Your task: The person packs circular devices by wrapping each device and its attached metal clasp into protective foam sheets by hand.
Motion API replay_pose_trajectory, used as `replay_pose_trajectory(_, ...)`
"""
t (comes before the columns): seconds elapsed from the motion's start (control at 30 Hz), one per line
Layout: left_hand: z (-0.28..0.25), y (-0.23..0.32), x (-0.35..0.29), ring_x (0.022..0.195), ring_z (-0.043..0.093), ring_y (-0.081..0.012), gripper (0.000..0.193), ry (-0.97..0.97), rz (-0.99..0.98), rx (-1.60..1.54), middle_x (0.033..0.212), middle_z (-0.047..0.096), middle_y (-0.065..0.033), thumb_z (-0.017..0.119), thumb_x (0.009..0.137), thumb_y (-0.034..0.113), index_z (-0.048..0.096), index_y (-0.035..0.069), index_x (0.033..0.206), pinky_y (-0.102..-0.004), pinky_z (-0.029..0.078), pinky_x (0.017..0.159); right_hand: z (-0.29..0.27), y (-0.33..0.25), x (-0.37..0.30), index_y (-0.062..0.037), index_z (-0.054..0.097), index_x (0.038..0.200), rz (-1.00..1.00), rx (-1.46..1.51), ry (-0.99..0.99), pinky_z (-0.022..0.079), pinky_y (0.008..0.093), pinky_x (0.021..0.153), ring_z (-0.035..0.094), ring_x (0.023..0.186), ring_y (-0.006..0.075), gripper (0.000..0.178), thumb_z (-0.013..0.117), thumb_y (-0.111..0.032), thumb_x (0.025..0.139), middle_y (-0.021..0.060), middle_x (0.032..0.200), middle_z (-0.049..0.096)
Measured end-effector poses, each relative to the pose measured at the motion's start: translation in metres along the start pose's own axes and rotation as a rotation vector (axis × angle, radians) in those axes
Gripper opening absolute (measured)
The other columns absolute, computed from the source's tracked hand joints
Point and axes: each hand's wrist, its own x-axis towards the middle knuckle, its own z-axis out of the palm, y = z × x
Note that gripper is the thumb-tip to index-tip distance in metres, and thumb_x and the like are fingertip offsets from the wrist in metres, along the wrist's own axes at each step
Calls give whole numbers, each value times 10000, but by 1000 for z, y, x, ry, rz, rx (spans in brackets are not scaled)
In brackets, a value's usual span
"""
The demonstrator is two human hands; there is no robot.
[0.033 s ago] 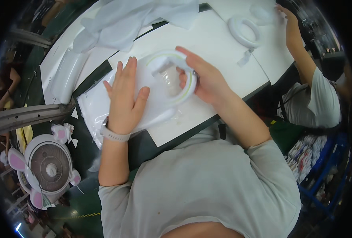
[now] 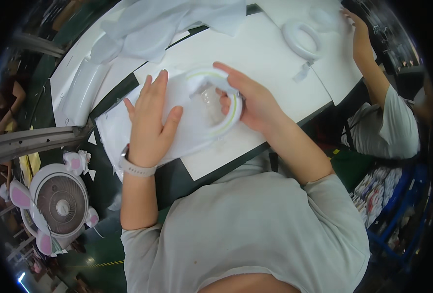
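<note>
A white ring (image 2: 234, 108) with a thin yellow-green line stands out at the right end of the thin white plastic bags (image 2: 113, 128). My right hand (image 2: 255, 105) is closed around the ring's right side, thumb on top and fingertips curled through its hole. The ring's left side blends into the white material, and I cannot tell whether it lies inside a bag. Flat on the bags rests my left hand (image 2: 154, 124), fingers stretched and thumb apart, holding nothing. Clear crinkled film shows through the ring's hole.
Another white ring (image 2: 302, 40) lies at the far right, near a co-worker's hand (image 2: 355, 24). White translucent sheets (image 2: 153, 27) are heaped at the far side, beside a rolled white sheet (image 2: 82, 93). A fan (image 2: 60, 207) stands at left, below a metal rail (image 2: 35, 144).
The ring and my right hand have shifted very slightly. My left hand has stayed almost in place on the bags.
</note>
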Motion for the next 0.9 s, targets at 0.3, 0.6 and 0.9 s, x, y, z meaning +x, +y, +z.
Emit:
replay_pose_trajectory(0.3,-57,-5,40,999,571,-183,569,-498,44,-405,1099,620,-86,740,771,243,545,20,1258,-315,438,907,26,-9,-24,-76,319,1472,104,-191,-233,451,243,626,513,681,100,537,475,-202,974,40,951,582)
replay_pose_trajectory(0.6,-30,41,39,941,596,-177,700,-531,143,-692,1069,607,-76,835,673,155,477,85,1271,-290,471,835,32,-56,-42,-120,379,1437,-68,-653,-392,473,256,665,544,699,95,466,455,-201,984,25,917,613)
replay_pose_trajectory(0.9,20,31,18,801,592,-170,275,183,269,-675,971,651,-90,618,888,121,616,27,1146,-263,467,736,53,-50,-35,-84,492,1289,-460,-1287,-207,496,351,728,642,819,286,416,547,-279,925,125,905,659)
